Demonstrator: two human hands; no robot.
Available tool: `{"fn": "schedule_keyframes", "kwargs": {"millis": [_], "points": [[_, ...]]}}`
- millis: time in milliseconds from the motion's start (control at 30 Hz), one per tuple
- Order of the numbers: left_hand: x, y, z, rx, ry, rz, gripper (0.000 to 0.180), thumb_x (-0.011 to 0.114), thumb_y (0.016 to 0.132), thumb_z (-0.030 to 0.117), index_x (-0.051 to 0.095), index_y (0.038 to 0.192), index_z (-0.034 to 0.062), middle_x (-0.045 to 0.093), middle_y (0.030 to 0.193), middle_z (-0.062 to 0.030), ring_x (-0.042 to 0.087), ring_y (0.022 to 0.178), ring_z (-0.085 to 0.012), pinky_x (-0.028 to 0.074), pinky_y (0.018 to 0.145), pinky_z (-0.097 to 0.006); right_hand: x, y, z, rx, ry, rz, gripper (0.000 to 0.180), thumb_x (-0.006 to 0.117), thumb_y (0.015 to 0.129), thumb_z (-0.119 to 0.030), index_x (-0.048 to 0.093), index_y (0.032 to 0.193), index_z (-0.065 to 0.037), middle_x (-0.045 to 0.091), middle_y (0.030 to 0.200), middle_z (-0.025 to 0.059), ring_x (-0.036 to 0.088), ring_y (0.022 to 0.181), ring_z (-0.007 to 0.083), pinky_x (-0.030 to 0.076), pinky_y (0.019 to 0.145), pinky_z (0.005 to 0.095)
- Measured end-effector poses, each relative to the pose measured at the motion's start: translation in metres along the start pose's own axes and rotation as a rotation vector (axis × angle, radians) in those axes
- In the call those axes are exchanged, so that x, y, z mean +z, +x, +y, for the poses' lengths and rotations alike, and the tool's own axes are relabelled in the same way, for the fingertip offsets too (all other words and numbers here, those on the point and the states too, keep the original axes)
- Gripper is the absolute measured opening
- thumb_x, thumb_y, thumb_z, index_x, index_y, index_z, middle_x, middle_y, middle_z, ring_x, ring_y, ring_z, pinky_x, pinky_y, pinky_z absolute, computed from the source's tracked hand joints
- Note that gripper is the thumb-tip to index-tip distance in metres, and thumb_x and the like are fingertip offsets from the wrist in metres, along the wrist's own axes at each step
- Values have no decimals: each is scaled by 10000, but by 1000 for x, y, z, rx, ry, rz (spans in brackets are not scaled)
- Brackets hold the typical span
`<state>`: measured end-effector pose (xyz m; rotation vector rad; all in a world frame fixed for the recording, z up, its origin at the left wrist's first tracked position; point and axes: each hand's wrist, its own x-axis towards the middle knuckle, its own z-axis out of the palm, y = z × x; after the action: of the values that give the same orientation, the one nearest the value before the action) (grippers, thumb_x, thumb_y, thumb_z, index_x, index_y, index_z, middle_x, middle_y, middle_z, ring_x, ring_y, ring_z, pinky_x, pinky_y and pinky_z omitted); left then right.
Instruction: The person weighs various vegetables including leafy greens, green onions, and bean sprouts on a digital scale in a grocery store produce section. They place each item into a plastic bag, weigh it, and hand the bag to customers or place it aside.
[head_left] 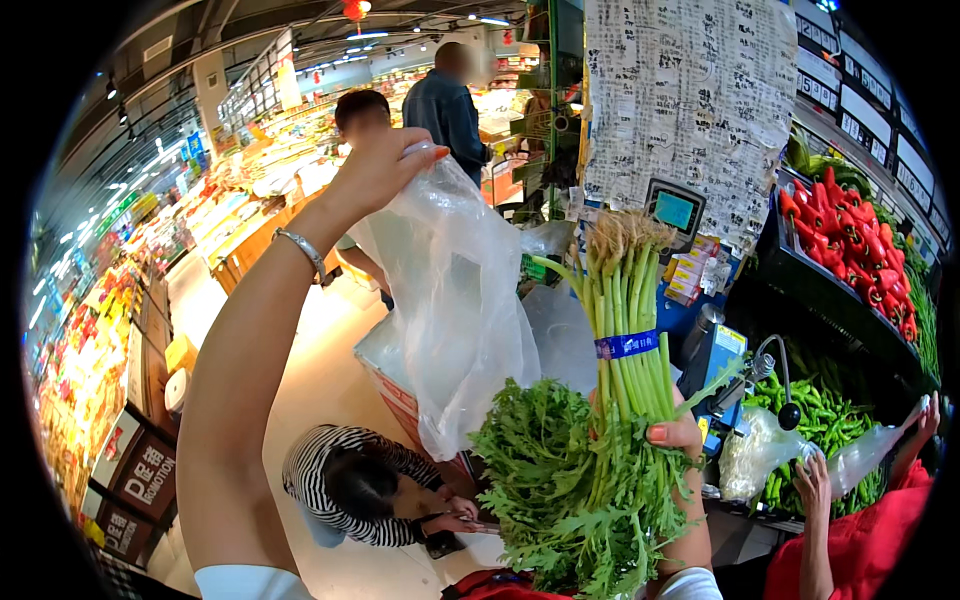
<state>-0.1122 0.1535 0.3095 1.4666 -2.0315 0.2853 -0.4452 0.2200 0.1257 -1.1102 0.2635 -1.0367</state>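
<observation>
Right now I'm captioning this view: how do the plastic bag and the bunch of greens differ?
The plastic bag is whitish and translucent; the bunch of greens is green and leafy. The bag hangs from the left hand; the greens are roots-up in the right hand. Both are held up.

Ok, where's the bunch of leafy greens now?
In the head view, the leafy greens are right of centre, roots up in the right hand, beside the translucent bag that the left hand holds.
</observation>
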Motion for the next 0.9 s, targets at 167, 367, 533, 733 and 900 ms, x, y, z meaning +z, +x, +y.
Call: {"fn": "schedule_keyframes", "kwargs": {"millis": [167, 367, 533, 733, 900], "points": [[0, 10, 31, 37, 382, 215, 346, 474, 840, 391, 556, 766, 63, 578, 674, -139, 566, 677, -305, 436, 574, -395, 10, -8, -1, 54, 36, -148, 837, 673, 485, -193, 328, 1199, 77, 513, 1019, 240, 554, 882, 316, 467, 764, 399], [-24, 17, 33, 94, 831, 483, 174, 439, 862, 302, 528, 899, 157, 602, 743, -58, 583, 676, -280, 465, 564, -375, 30, -8, -10, 292, 82, -439, 1026, 688, 536, -113, 94, 1368, -29, 320, 1328, 145, 336, 1220, 243, 235, 1021, 363], [-74, 11, 48, -202, 865, 735, 162, 454, 844, 253, 542, 972, 203, 588, 775, -35, 592, 641, -271, 483, 532, -357, 6, -22, 6, 305, 159, -376, 876, 653, 512, -122, 270, 1285, 35, 491, 1122, 218, 525, 991, 315, 392, 900, 407], [-62, -10, 62, -54, 797, 464, 351, 434, 850, 419, 588, 905, 108, 568, 642, -106, 557, 649, -310, 437, 579, -400, 49, -26, -1, 443, 185, -591, 992, 662, 536, -57, 124, 1370, -46, 344, 1318, 130, 347, 1218, 230, 244, 1014, 341], [-46, -33, 88, -20, 638, 338, 391, 441, 845, 430, 568, 747, 73, 548, 608, -123, 546, 621, -308, 418, 558, -397, 51, -11, 32, 307, 125, -636, 921, 681, 605, -117, 159, 1361, -48, 373, 1290, 98, 353, 1202, 208, 270, 997, 341]]}}
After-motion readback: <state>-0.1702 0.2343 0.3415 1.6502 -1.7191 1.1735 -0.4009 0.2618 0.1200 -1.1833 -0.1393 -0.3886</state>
